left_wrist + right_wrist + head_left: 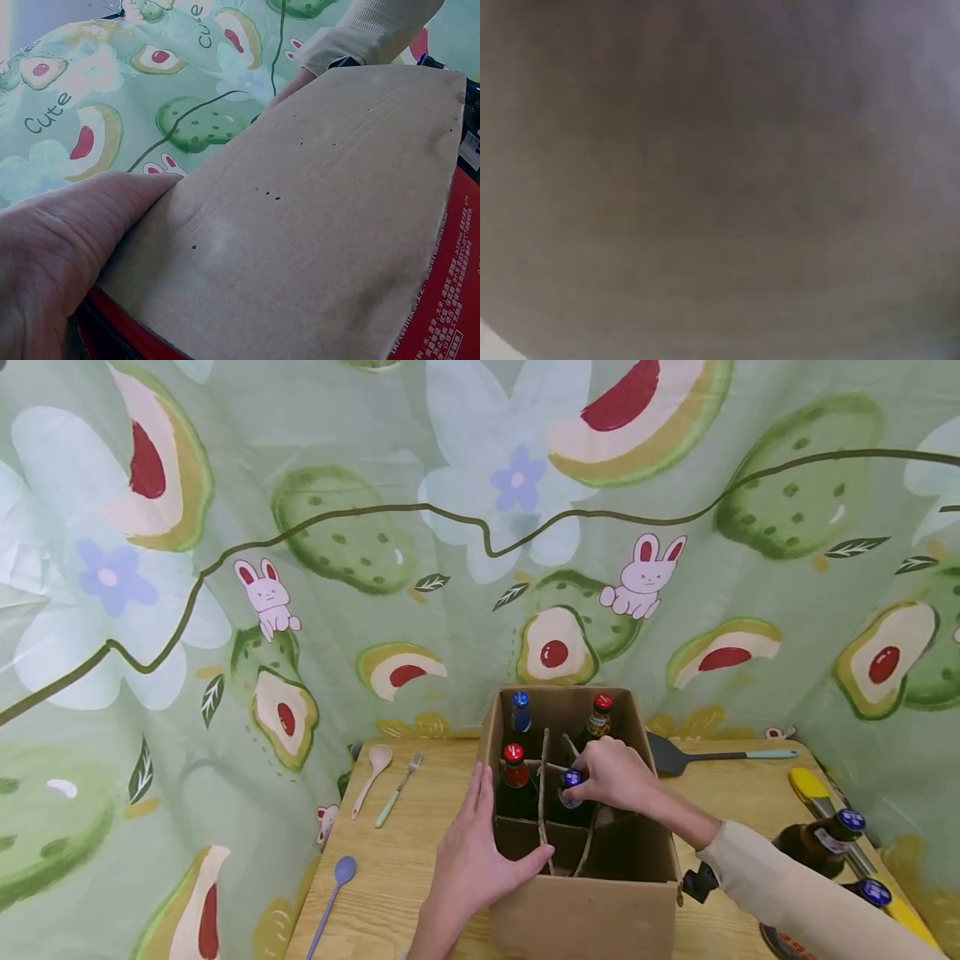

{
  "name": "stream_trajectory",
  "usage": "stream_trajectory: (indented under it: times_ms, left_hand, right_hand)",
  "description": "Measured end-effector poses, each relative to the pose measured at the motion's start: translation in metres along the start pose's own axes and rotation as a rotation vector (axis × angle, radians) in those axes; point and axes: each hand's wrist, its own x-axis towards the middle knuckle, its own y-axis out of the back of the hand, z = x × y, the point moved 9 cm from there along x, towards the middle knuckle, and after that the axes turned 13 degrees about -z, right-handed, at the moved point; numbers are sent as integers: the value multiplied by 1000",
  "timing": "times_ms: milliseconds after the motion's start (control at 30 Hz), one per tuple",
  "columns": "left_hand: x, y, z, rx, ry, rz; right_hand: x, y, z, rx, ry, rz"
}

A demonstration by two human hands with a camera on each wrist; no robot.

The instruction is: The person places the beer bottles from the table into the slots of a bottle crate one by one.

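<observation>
A brown cardboard box (585, 914) with cardboard dividers stands on the wooden table. My left hand (471, 852) rests on its near left corner, fingers straight along the left side and thumb over the near rim. In the left wrist view, that hand (67, 240) lies against a plain brown panel of the box. My right hand (617, 777) pinches the neck of a blue-capped bottle (572, 792) inside a middle right compartment. Another blue-capped bottle (521, 714) and a red-capped bottle (599, 718) stand at the back; another red-capped bottle (515, 768) is middle left. The right wrist view is a brown blur.
Left of the box lie a pale spoon (372, 777), a fork (400, 787) and a blue spoon (332, 897). A black spatula (697, 756) lies behind on the right, near a yellow-headed utensil (810, 785). Two more blue-capped bottles, one farther (821, 843), stand beside my right sleeve.
</observation>
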Motion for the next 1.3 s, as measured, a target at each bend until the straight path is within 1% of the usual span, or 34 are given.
stream_trajectory:
  times_ms: [133, 267, 467, 633, 867, 1033, 1100, 1167, 1233, 1300]
  left_hand:
    - [0, 1, -1, 3, 6, 2]
    - [0, 2, 0, 4, -3, 7]
    - [0, 4, 4, 2, -18, 15]
    - [1, 4, 5, 5, -27, 21]
    - [-2, 2, 3, -3, -19, 13]
    - [-3, 1, 2, -12, -18, 4]
    - [-3, 1, 3, -12, -21, 5]
    - [-3, 2, 3, -9, -25, 12]
    - [-2, 3, 3, -6, -27, 18]
    - [-2, 3, 3, -2, -26, 19]
  right_hand:
    - [3, -4, -1, -46, -14, -38]
    - [3, -6, -2, -82, -15, -43]
    - [1, -5, 0, -64, -9, -41]
    - [3, -7, 1, -82, -7, -41]
    - [3, -10, 3, -75, -29, -59]
    - [1, -6, 1, -47, -17, -13]
    - [0, -1, -2, -28, 18, 34]
    - [-1, 5, -6, 13, 72, 93]
    - [-5, 14, -8, 75, 124, 157]
    - [-10, 23, -8, 134, 151, 208]
